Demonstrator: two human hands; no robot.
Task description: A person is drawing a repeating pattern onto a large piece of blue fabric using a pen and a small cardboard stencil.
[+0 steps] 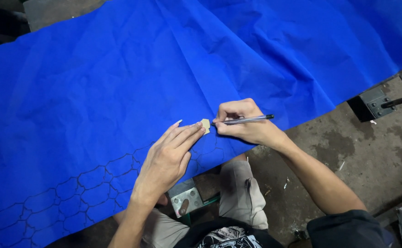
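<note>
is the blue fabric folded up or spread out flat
Spread out: the blue fabric lies open across the work surface, creased but not folded, under the left hand and right hand.

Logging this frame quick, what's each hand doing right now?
Left hand: open, fingers flat, pinning the small tan template on the blue fabric.
Right hand: closed, holding a pen.

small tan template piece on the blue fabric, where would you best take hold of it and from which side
Probably its outer edges, pinched from above. The small tan template piece lies flat on the blue fabric, so only its top and rim are reachable. The left hand fingertips already press its left edge; the right hand brings the silver pen from the right.
</note>
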